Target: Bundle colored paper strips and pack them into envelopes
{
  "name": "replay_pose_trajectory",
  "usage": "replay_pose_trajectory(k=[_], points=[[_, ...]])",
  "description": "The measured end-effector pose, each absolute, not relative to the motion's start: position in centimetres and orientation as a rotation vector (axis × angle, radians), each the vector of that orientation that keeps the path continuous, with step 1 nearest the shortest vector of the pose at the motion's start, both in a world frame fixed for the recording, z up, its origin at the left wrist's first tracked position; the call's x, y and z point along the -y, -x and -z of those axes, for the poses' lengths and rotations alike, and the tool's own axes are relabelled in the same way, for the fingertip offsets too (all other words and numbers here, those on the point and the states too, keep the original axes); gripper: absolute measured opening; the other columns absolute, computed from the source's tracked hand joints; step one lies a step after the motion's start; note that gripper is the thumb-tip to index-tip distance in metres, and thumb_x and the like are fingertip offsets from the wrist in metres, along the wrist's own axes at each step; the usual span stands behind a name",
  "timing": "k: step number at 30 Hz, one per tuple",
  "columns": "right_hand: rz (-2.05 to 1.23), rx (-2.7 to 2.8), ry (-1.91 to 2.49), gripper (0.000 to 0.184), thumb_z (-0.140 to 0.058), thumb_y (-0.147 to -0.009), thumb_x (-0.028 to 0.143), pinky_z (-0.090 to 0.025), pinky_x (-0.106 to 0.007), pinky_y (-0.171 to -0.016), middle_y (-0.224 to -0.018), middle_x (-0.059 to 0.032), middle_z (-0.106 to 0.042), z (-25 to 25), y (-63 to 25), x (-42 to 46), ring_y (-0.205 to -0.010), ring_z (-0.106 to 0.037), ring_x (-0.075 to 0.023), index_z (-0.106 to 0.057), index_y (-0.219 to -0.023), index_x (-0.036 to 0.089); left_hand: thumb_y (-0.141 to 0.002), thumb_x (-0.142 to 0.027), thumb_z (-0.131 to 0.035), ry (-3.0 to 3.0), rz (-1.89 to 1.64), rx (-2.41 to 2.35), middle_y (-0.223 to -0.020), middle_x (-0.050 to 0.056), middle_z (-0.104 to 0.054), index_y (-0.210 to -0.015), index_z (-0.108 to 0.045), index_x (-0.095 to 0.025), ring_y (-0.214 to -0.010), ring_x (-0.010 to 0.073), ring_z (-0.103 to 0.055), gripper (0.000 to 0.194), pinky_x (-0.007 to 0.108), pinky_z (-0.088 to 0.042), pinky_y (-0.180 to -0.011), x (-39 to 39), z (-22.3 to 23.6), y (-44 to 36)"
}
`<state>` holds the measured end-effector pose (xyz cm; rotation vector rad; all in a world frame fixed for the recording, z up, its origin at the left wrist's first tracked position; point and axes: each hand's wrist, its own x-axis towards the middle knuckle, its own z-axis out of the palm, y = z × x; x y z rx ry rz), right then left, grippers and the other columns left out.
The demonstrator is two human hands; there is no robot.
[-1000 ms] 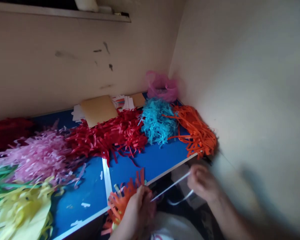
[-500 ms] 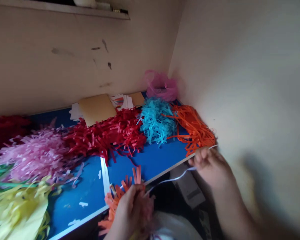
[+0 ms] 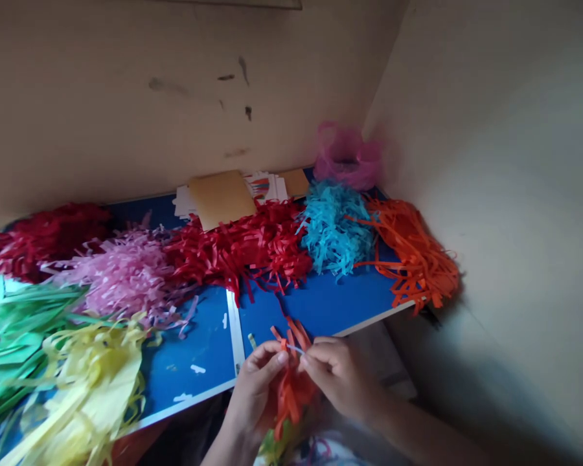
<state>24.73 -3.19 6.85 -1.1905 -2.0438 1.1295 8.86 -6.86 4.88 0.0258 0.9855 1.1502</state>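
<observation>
My left hand (image 3: 260,382) pinches a bunch of orange paper fringe (image 3: 291,391) just off the front edge of the table. Close beside it, my right hand (image 3: 337,375) is closed on a thin whitish string (image 3: 295,349), which runs across to the fringe at my left fingertips. Strips of the fringe stick up above the fingers and hang down between the two hands. Whether the string is wrapped round the fringe or only lies against it, I cannot tell.
On the blue table (image 3: 189,362) lie heaps of cut paper: green (image 3: 24,349), yellow (image 3: 94,382), pink (image 3: 126,272), red (image 3: 243,246), light blue (image 3: 337,226) and orange (image 3: 412,249). A brown envelope (image 3: 223,197) and a pink plastic bag (image 3: 347,158) are at the back. A wall stands close on the right.
My right hand has come from the far right to the left hand, bringing the string with it. The stretched string now shows only a short piece. The view has shifted left.
</observation>
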Motion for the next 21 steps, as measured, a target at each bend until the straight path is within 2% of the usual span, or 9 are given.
replay_pose_trajectory(k=[6,11,14,16,18,21], points=[[-1.118,2.071,1.211,0.039,-0.048,-0.091,0.02,-0.031,-0.024,-0.055,-0.056,0.0033,-0.047,-6.7,-24.3,3.1,-0.056,-0.047,-0.0099,-0.043,-0.053,0.018,-0.054,-0.027,-0.09,-0.055,-1.143,-1.0,-0.065,0.001,-0.071,-0.073,-0.065,-0.017,-0.058,0.016,-0.068,0.033,0.028,-0.054,-0.063,7.1,-4.5,-8.7],[-1.073,2.18,1.161,0.036,-0.05,-0.094,0.023,-0.033,-0.023,-0.055,-0.059,0.0028,-0.053,-7.1,-24.4,2.6,-0.057,-0.05,-0.0105,-0.051,-0.058,0.019,-0.062,-0.033,-0.086,-0.311,-1.175,-1.167,-0.07,0.002,-0.07,-0.078,-0.07,-0.016,-0.064,0.0142,-0.065,0.028,0.024,-0.051,-0.063,7.5,-4.1,-8.6],[-1.093,2.194,1.222,0.018,-0.057,-0.092,0.031,-0.04,-0.023,-0.06,-0.074,-0.0003,-0.065,-7.2,-24.4,2.6,-0.068,-0.06,-0.0146,-0.06,-0.078,0.021,-0.068,-0.038,-0.082,-0.627,-1.188,-1.304,-0.075,0.003,-0.069,-0.079,-0.07,-0.016,-0.068,0.0155,-0.064,0.027,0.024,-0.052,-0.063,7.5,-4.3,-8.6],[-1.162,2.148,1.222,0.008,-0.06,-0.09,0.029,-0.044,-0.024,-0.065,-0.085,-0.0017,-0.069,-7.0,-24.4,2.7,-0.076,-0.065,-0.0166,-0.061,-0.093,0.021,-0.07,-0.04,-0.079,-0.79,-1.196,-1.372,-0.073,0.003,-0.067,-0.076,-0.066,-0.017,-0.066,0.0157,-0.064,0.028,0.024,-0.053,-0.061,7.6,-4.4,-8.8],[-1.16,2.088,1.19,0.005,-0.056,-0.091,0.023,-0.046,-0.024,-0.07,-0.085,-0.0013,-0.069,-6.5,-24.4,2.8,-0.077,-0.065,-0.0159,-0.06,-0.089,0.022,-0.073,-0.042,-0.076,-0.93,-1.198,-1.454,-0.069,0.002,-0.066,-0.072,-0.061,-0.018,-0.063,0.0155,-0.063,0.028,0.024,-0.053,-0.059,7.8,-4.2,-9.0],[-0.983,2.004,1.191,0.017,-0.056,-0.091,0.024,-0.047,-0.024,-0.073,-0.076,-0.0006,-0.066,-5.7,-25.2,1.8,-0.074,-0.063,-0.0151,-0.059,-0.074,0.022,-0.078,-0.042,-0.071,-1.141,-1.147,-1.559,-0.069,0.002,-0.067,-0.073,-0.061,-0.02,-0.062,0.0166,-0.065,0.025,0.024,-0.054,-0.058,8.0,-3.3,-9.3]])
